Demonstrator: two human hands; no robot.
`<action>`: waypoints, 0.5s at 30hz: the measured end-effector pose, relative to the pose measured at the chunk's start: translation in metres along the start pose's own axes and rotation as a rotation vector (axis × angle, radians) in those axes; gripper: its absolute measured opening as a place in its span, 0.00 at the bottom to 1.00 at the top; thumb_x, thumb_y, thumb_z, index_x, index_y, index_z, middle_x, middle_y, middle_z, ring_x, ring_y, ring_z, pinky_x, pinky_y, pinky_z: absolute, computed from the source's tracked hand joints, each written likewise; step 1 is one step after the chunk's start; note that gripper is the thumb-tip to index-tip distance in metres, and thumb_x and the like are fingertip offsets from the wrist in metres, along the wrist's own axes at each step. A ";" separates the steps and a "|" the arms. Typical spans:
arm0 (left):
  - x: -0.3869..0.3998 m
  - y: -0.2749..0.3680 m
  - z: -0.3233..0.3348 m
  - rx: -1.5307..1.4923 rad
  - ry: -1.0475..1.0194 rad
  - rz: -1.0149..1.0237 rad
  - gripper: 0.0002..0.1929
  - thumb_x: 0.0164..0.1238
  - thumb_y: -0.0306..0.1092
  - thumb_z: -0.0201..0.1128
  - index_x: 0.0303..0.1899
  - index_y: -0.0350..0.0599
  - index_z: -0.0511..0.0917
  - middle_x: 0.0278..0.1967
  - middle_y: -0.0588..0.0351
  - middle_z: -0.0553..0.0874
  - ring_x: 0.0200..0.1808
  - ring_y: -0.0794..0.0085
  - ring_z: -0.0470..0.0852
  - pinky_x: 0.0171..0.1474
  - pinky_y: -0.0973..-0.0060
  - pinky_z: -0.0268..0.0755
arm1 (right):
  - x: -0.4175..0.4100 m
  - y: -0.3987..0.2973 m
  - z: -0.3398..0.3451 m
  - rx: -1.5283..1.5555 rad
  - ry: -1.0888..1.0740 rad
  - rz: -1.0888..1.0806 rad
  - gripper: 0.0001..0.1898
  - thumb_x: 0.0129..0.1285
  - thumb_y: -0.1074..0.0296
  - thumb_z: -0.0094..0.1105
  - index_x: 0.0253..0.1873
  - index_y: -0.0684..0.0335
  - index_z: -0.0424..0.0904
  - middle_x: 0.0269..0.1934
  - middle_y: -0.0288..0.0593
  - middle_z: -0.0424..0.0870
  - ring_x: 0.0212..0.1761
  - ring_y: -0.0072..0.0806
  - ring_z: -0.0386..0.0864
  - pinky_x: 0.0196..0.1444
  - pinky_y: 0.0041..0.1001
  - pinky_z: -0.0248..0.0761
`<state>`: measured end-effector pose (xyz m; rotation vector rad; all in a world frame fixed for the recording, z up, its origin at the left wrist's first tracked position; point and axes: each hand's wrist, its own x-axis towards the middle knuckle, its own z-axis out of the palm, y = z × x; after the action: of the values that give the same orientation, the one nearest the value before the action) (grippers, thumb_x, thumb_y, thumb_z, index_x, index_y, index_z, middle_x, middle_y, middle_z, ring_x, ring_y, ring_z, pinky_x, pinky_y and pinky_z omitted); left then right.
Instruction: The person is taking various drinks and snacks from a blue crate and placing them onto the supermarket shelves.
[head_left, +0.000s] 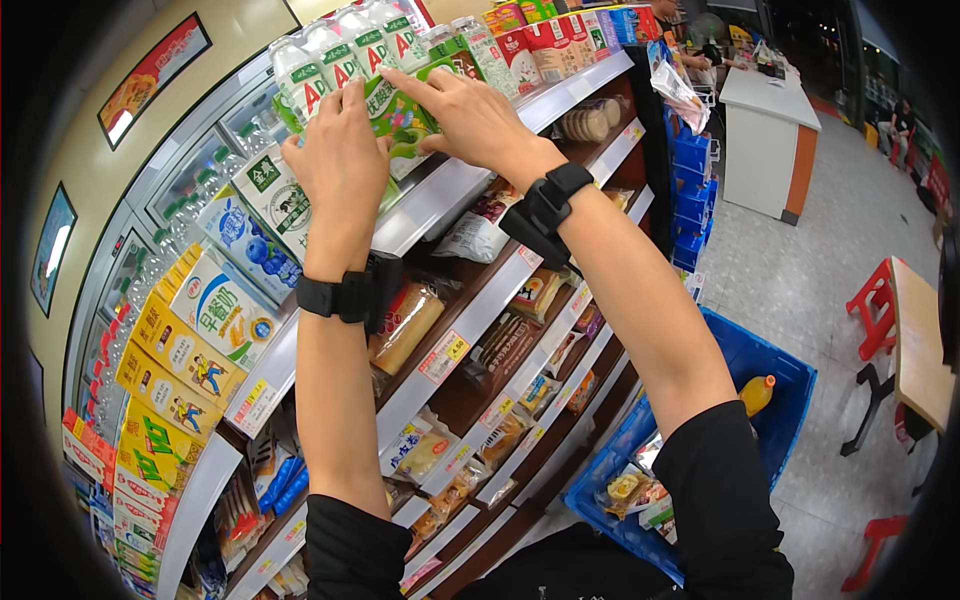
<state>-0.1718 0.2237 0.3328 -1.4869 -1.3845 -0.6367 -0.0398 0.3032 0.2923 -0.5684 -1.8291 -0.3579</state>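
Observation:
My left hand (341, 161) and my right hand (472, 112) are at the top shelf of a store display, both on a green drink carton pack (399, 124) with a fruit picture. Fingers rest along its top edge and both thumbs are at its front. The fingers partly cover the pack. Behind it stand white plastic drink bottles (360, 49) with green labels and red letters. Left of my left hand a white-and-green milk carton (276, 191) leans beside a blue blueberry drink carton (251, 244). Black straps are around both my wrists.
Packaged bread (409, 326) and snacks fill the lower shelves. A blue crate (787, 420) on the floor at right holds an orange juice bottle (757, 394) and packets. Beyond are a white counter (765, 142), a person behind it, red stools (874, 311) and a wooden table (919, 345).

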 end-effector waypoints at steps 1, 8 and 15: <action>0.000 -0.001 0.000 0.010 0.000 -0.001 0.31 0.51 0.35 0.70 0.60 0.49 0.69 0.54 0.57 0.78 0.55 0.66 0.76 0.52 0.59 0.62 | 0.003 0.001 0.000 -0.083 0.001 -0.038 0.47 0.41 0.65 0.74 0.70 0.44 0.57 0.48 0.48 0.75 0.52 0.45 0.74 0.51 0.39 0.70; -0.003 -0.005 -0.001 0.037 -0.018 0.054 0.38 0.45 0.37 0.73 0.62 0.50 0.66 0.56 0.56 0.76 0.56 0.63 0.75 0.56 0.55 0.62 | 0.017 0.009 0.002 -0.344 0.121 -0.171 0.52 0.38 0.58 0.76 0.71 0.42 0.54 0.65 0.40 0.65 0.68 0.41 0.59 0.65 0.47 0.54; -0.006 -0.004 0.002 0.065 0.011 0.080 0.42 0.42 0.36 0.75 0.64 0.51 0.64 0.57 0.55 0.75 0.58 0.63 0.73 0.56 0.53 0.62 | 0.025 0.012 -0.001 -0.255 -0.130 -0.170 0.51 0.39 0.60 0.76 0.70 0.46 0.53 0.67 0.36 0.64 0.70 0.39 0.57 0.66 0.48 0.53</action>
<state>-0.1774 0.2222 0.3281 -1.4767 -1.3186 -0.5441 -0.0388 0.3183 0.3161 -0.6234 -1.9771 -0.6899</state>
